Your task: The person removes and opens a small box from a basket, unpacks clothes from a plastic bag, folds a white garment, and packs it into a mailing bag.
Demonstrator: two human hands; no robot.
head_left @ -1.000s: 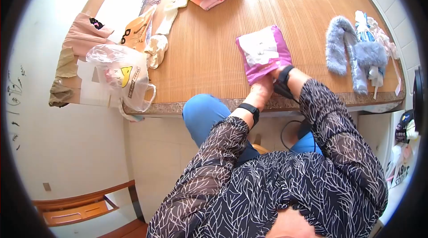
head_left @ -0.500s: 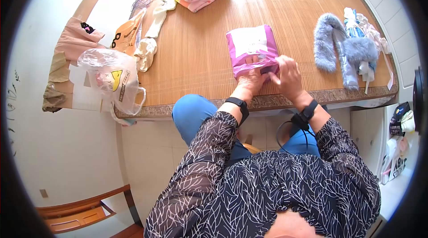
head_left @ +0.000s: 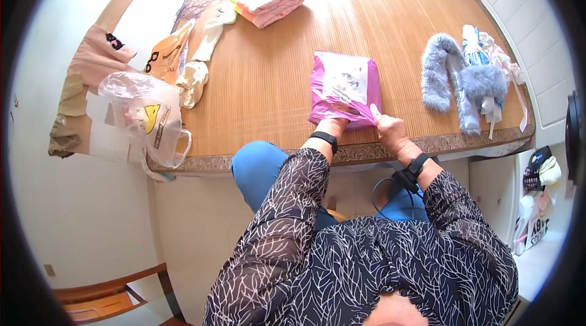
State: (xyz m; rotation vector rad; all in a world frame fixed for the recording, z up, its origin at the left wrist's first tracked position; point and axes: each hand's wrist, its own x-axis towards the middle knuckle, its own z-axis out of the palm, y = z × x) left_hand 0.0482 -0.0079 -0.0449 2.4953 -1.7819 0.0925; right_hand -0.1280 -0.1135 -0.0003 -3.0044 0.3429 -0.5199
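Observation:
A purple plastic mailing bag [head_left: 317, 91] with a white label lies near the front edge of the mat-covered table. My left hand [head_left: 333, 127] reaches into the bag's near opening; its fingers are hidden inside, so I cannot see whether they grip anything. My right hand [head_left: 392, 130] is closed on the right side of the opening, pinching the plastic between thumb and fingers and pulling it taut.
To the right lies grey-blue furry clothing [head_left: 441, 69] with white and blue pieces. On the left are a clear plastic bag [head_left: 143, 118], an orange bag [head_left: 165, 60] and pink cloth [head_left: 91, 57]. Folded pink cloth [head_left: 281, 8] sits farther back.
My left hand has slid deeper into the bag, its fingers now out of sight. My right hand has shifted down and grips the bag's edge. The view has tilted slightly.

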